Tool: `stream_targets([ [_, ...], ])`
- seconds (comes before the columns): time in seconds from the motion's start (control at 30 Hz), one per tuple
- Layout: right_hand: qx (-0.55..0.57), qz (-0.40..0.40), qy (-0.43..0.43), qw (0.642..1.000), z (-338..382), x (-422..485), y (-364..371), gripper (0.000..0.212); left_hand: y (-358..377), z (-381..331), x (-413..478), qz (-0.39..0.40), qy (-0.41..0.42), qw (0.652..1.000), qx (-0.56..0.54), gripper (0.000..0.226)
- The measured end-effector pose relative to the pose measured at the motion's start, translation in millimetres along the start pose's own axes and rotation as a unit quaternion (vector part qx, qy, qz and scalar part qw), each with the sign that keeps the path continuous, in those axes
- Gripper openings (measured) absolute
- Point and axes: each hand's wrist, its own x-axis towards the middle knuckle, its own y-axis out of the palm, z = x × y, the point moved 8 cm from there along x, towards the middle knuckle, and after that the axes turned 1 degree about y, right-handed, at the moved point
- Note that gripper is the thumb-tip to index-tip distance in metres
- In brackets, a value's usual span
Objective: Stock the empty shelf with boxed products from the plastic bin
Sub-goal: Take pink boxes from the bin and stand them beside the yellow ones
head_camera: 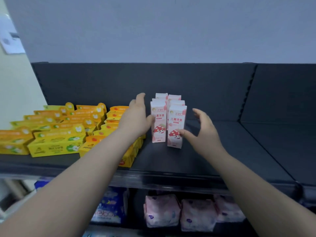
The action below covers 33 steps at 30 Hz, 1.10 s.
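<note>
We look down on a dark shelf (222,151) with a dark back panel, under a pale wall (153,31). Its right part is bare, and a second dark bay joins it at the far right. The left part is filled with rows of yellow boxes (56,144) lying flat, and just right of them are rows of orange boxes (112,117), partly hidden behind our left forearm. On the lower shelf we see soft pink packs (162,211) side by side, with a blue pack (111,207) to their left. Near the middle of the upper shelf stands a small cluster of pink-and-white boxes (159,120), upright and touching one another in two short rows running front to back, with a red mushroom figure printed on the two front ones. The right front box sits a little nearer to us than the left one. Our left hand (136,117) lies against the left side of this cluster, between it and the orange boxes, its fingers (140,98) straight and held together, reaching toward the back, with the thumb against the left front box. Our right hand (203,132) is just right of the cluster, its fingers (198,113) spread and loosely curved, apart from the boxes, while the thumb tip touches the low front of the right front box.
</note>
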Motion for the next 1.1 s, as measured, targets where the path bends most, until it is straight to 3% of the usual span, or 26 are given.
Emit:
stream_targets([
  [0.1, -0.105, -0.004, -0.026, 0.994, 7.7, -16.3, -11.3, 0.074, -13.2, -29.2, -16.8, -0.089, 0.109, 0.990, 0.009, 0.064],
  [0.23, -0.252, -0.009, -0.010, 0.968, 14.5, -42.2, -29.9, 0.071, -1.6, -68.4, -45.1, -0.115, 0.246, 0.962, 0.028, 0.058],
  [0.47, -0.351, -0.054, 0.077, 0.932, 23.7, -138.3, -54.8, 0.070, 37.7, -89.2, -116.1, -0.019, 0.364, 0.931, -0.026, 0.062],
  [0.63, -0.397, -0.084, 0.163, 0.900, 21.3, -241.4, -66.4, 0.069, 67.2, -110.1, -189.1, 0.093, 0.394, 0.910, -0.093, 0.066],
  [0.83, -0.419, -0.143, 0.280, 0.852, 27.7, -386.0, -105.3, 0.064, 78.4, -163.0, -301.9, 0.172, 0.495, 0.836, -0.161, 0.067],
  [1.1, -0.444, -0.249, 0.434, 0.744, 83.1, -592.2, -162.8, 0.064, 46.3, -241.5, -490.3, 0.268, 0.612, 0.699, -0.256, 0.068],
])
